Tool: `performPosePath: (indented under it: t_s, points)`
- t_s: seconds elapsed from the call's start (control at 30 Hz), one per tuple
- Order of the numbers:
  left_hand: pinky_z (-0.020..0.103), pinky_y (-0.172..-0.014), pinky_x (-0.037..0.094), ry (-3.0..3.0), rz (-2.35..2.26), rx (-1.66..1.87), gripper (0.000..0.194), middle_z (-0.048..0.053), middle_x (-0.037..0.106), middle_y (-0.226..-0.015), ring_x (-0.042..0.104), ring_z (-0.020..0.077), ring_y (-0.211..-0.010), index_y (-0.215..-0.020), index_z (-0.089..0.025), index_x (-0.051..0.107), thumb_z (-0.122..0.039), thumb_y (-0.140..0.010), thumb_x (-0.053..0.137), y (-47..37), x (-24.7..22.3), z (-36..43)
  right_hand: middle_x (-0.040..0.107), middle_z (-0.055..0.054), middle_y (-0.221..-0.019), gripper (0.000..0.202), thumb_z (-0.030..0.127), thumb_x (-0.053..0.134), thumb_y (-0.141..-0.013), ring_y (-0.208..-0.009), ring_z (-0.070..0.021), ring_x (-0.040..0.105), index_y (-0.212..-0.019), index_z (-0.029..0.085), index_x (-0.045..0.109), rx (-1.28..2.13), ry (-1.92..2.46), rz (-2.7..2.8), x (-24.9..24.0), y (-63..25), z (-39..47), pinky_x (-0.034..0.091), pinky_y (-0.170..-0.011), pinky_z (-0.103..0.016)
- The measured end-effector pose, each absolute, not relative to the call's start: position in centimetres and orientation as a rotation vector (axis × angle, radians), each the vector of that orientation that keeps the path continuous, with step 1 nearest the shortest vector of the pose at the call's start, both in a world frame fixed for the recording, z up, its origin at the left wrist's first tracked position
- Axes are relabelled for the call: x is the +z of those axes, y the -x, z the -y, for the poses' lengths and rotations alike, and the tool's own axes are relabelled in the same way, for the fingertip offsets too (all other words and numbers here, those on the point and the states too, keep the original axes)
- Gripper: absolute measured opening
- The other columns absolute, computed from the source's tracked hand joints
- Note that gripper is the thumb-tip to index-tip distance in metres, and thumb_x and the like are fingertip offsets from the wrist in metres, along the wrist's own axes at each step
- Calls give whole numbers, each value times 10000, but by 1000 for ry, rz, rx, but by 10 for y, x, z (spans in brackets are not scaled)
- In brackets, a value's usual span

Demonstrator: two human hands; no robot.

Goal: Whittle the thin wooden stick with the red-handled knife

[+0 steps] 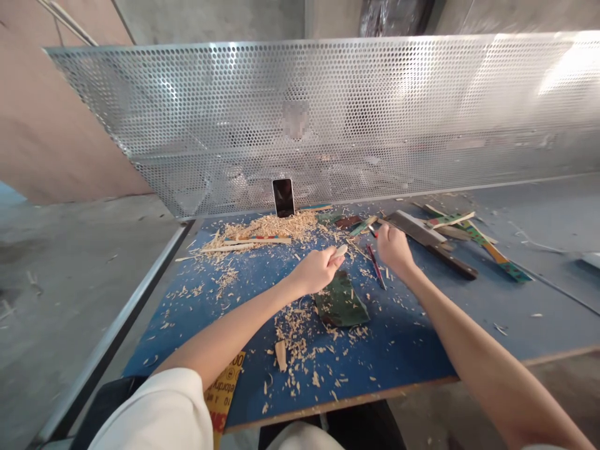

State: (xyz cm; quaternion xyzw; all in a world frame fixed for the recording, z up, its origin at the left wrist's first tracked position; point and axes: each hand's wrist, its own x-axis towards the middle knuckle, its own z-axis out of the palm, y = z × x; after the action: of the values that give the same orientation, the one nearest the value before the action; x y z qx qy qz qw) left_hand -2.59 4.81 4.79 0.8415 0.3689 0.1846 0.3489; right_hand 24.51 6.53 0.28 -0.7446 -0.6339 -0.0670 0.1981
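My left hand (pixel 315 271) is closed around a small pale piece of wood (pixel 340 251), whose rounded end sticks out past the fingers. My right hand (pixel 394 247) is closed too, just left of a handsaw (pixel 424 239). A small red and light-coloured tip shows at its fingers, but I cannot make out what it is. Between the hands, a thin dark red pen-like tool (pixel 376 267) lies on the blue tabletop (pixel 403 337). Below my left hand lies a dark green sheet (pixel 342 301), sprinkled with shavings.
Wood shavings (pixel 262 226) are heaped at the back, where a phone (pixel 284 197) stands upright. Painted wooden strips (pixel 499 253) lie right of the saw. A wood chip (pixel 280 355) and a yellow printed sheet (pixel 225 394) are near the front edge. A perforated metal panel (pixel 328 125) rises behind.
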Motion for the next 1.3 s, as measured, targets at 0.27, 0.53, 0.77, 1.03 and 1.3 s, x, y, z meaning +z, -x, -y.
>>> performPosePath:
  t_s: [0.27, 0.53, 0.77, 1.03, 1.3]
  points:
    - [335, -542, 254, -2237, -1003, 512, 252, -7, 485, -606, 402, 136, -493, -865, -225, 487, -435, -998, 446, 31, 36, -65, 636, -59, -659, 426, 243, 264, -1036, -649, -209, 561, -844, 202, 642, 60, 1900, 1922, -1, -194, -52, 303, -620, -301]
    - [328, -561, 271, -2210, -967, 558, 313, -23, 449, -610, 420, 138, -532, -806, -235, 418, -473, -1010, 424, 30, 35, -68, 663, -72, -652, 538, 274, 245, -1075, -700, -206, 615, -667, 223, 591, 129, 1916, 1916, 0, -182, -47, 331, -684, -300]
    - [320, -564, 289, -2305, -992, 548, 446, 14, 513, -610, 448, 141, -538, -765, -220, 493, -538, -1039, 343, 31, 38, -67, 698, -124, -727, 495, 276, 246, -1061, -735, -236, 633, -828, 193, 675, 48, 1905, 1993, -9, -183, -50, 368, -695, -328]
    - [313, -570, 296, -2454, -1232, 536, 340, 43, 564, -635, 488, 160, -551, -895, -172, 611, -417, -1020, 411, 29, 30, -65, 707, -146, -771, 483, 262, 239, -1054, -767, -246, 642, -947, 166, 700, -21, 1966, 1958, -21, -175, -51, 412, -720, -325]
    - [307, -564, 301, -2169, -1045, 589, 447, -1, 479, -564, 436, 138, -527, -671, -224, 423, -478, -1035, 366, 21, 29, -61, 717, -163, -844, 432, 230, 265, -1065, -809, -263, 659, -977, 158, 681, 15, 1948, 1957, -14, -174, -51, 413, -763, -345]
